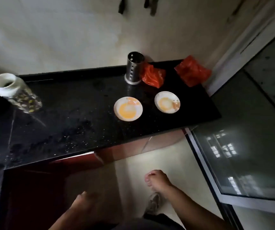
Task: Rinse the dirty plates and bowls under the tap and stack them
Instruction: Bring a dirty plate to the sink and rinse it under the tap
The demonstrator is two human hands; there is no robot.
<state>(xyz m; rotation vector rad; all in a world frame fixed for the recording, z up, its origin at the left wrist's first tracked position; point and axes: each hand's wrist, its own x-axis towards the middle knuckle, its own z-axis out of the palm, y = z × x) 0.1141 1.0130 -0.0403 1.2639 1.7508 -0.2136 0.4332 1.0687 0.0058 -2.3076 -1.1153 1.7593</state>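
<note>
Two small white plates smeared with yellow-orange residue lie side by side on the black counter (77, 117): the left plate (128, 109) and the right plate (167, 102). Both of my hands hang low in front of the counter, well short of the plates. My right hand (157, 180) is loosely curled with nothing in it. My left hand (85, 203) is blurred, its fingers pointing toward the cabinet front, and it holds nothing. No tap or sink is in view.
A perforated steel utensil holder (134, 70) stands behind the plates, with two red plastic bags (152, 76) (192, 72) beside it. A glass jar with a white lid (15, 93) sits at the counter's left. Water drops speckle the counter. A glass door (249, 146) stands at right.
</note>
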